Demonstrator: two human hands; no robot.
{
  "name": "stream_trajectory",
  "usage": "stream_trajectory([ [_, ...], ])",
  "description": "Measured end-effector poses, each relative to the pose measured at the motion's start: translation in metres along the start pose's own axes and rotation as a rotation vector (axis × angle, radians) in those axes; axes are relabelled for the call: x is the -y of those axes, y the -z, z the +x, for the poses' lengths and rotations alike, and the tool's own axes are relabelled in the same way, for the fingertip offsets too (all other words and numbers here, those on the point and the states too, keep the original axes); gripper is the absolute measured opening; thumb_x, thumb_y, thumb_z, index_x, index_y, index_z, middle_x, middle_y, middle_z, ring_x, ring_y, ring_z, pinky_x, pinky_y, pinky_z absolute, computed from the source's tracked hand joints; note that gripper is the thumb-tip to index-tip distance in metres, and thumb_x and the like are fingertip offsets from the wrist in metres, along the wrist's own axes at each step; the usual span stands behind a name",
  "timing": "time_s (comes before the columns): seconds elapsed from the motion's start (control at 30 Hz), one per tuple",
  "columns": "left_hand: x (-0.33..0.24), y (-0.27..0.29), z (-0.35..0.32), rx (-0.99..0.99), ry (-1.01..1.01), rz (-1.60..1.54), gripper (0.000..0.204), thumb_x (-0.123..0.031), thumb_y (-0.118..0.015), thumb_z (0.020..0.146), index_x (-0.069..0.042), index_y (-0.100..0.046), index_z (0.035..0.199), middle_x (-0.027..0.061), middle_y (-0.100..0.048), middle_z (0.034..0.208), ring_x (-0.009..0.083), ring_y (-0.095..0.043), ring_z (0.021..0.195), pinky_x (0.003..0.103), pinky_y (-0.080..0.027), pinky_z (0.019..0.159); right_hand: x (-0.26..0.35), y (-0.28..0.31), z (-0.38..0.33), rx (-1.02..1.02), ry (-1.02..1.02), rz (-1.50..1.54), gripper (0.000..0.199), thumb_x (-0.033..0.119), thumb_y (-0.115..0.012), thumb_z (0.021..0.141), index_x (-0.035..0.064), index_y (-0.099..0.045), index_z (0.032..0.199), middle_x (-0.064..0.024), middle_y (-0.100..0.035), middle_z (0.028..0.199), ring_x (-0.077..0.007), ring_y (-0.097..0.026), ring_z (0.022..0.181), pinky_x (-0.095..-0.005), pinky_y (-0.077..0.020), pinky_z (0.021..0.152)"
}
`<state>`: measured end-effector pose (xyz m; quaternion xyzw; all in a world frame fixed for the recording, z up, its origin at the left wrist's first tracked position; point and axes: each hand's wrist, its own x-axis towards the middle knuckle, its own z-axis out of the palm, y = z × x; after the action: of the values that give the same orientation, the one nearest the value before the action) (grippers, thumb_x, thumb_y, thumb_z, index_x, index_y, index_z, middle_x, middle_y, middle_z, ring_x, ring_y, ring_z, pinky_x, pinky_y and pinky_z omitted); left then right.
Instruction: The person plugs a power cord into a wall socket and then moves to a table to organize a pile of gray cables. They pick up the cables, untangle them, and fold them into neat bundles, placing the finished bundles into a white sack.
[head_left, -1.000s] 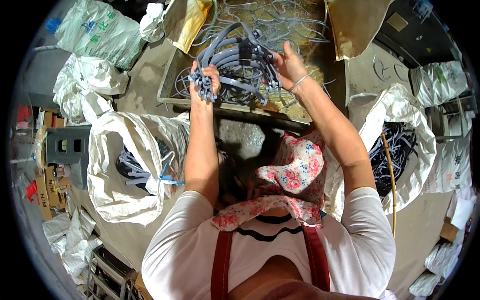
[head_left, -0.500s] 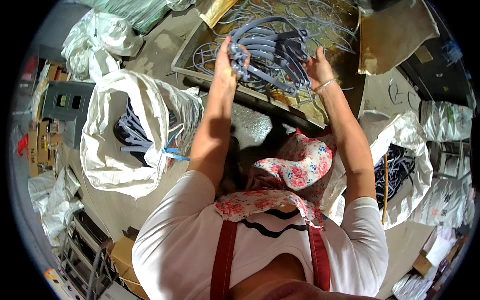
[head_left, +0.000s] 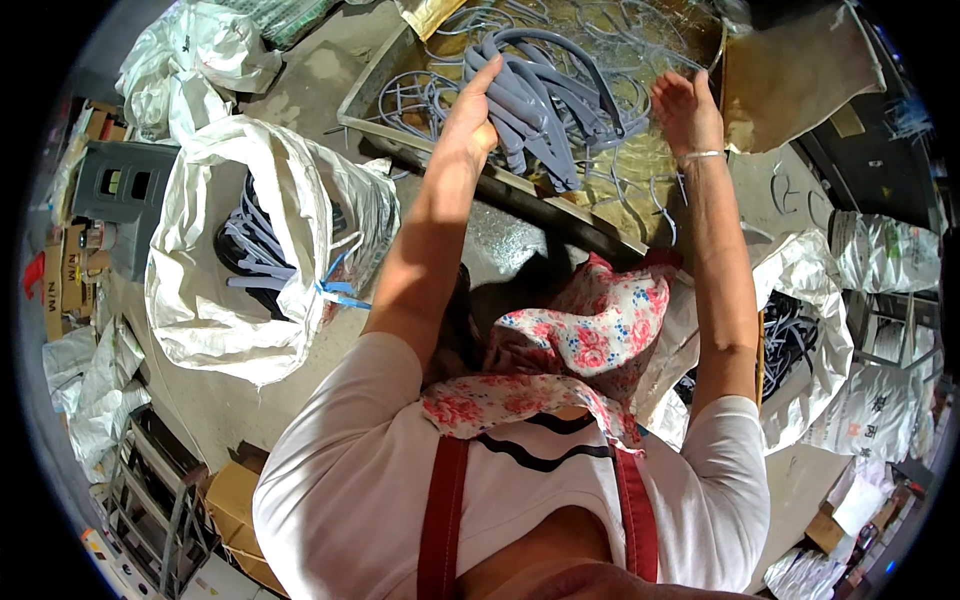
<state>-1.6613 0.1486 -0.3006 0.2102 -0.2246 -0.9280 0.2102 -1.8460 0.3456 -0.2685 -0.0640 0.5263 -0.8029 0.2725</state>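
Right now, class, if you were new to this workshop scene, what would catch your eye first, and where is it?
First, the bundle of grey curved plastic pieces at top centre, over a shallow tray strewn with loose grey loops. The left hand grips the bundle; the right hand is open beside it. At left, a big white sack holds more grey pieces, and a floral cloth sits in the middle.

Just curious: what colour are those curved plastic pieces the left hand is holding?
Grey-blue. The bundle of curved plastic pieces shows best in the head view.
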Motion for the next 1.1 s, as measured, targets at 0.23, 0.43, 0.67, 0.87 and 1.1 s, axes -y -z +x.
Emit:
stream_trajectory([
  [0.23,0.028,-0.014,-0.006,0.081,-0.037,0.364,0.034,-0.015,-0.07,0.073,0.007,-0.058,0.095,0.0133,-0.062,0.086,0.0192,-0.061,0.075,0.033,-0.052,0.065,0.012,-0.071,-0.007,-0.086,-0.405,-0.07,0.074,0.045,-0.063,0.076,-0.0044,-0.035,0.123,-0.023,-0.046,0.116,-0.0312,-0.048,0.106,-0.0422,-0.0432,0.088],
  [0.43,0.046,-0.031,-0.026,0.292,-0.167,0.802,0.034,-0.019,-0.076,0.067,0.002,-0.062,0.09,0.0069,-0.063,0.081,0.0128,-0.059,0.072,0.027,-0.048,0.067,-0.016,-0.1,0.014,0.091,-0.434,-0.471,0.08,0.066,-0.052,0.072,0.0041,-0.043,0.123,-0.0153,-0.046,0.125,-0.029,-0.045,0.113,-0.0516,-0.0325,0.092],
  [0.67,0.05,-0.025,-0.021,0.397,-0.274,1.104,0.034,-0.021,-0.075,0.068,-0.001,-0.061,0.092,0.0047,-0.063,0.08,0.0121,-0.058,0.072,0.025,-0.047,0.067,-0.025,-0.07,0.021,0.274,-0.628,-0.105,0.028,0.027,-0.065,0.077,0.006,-0.062,0.094,-0.0092,-0.065,0.085,-0.0248,-0.061,0.075,-0.0409,-0.0503,0.071],
  [0.87,0.045,-0.017,-0.014,0.344,-0.086,0.833,0.032,-0.012,-0.067,0.076,-0.001,-0.06,0.104,0.0053,-0.062,0.091,0.0117,-0.057,0.077,0.024,-0.047,0.067,-0.01,-0.056,-0.003,0.124,-0.393,-0.19,0.022,0.022,-0.061,0.079,0.0014,-0.063,0.088,-0.0092,-0.066,0.076,-0.0187,-0.065,0.065,-0.0319,-0.0551,0.065],
  [1.1,0.046,-0.023,-0.013,0.107,-0.062,0.399,0.024,-0.006,-0.058,0.082,0.007,-0.053,0.102,0.0163,-0.062,0.086,0.0228,-0.063,0.079,0.03,-0.054,0.064,-0.012,-0.027,-0.005,0.111,-0.31,0.077,0.02,0.005,-0.057,0.08,-0.0077,-0.054,0.095,-0.018,-0.061,0.092,-0.0275,-0.063,0.084,-0.0373,-0.0537,0.075],
])
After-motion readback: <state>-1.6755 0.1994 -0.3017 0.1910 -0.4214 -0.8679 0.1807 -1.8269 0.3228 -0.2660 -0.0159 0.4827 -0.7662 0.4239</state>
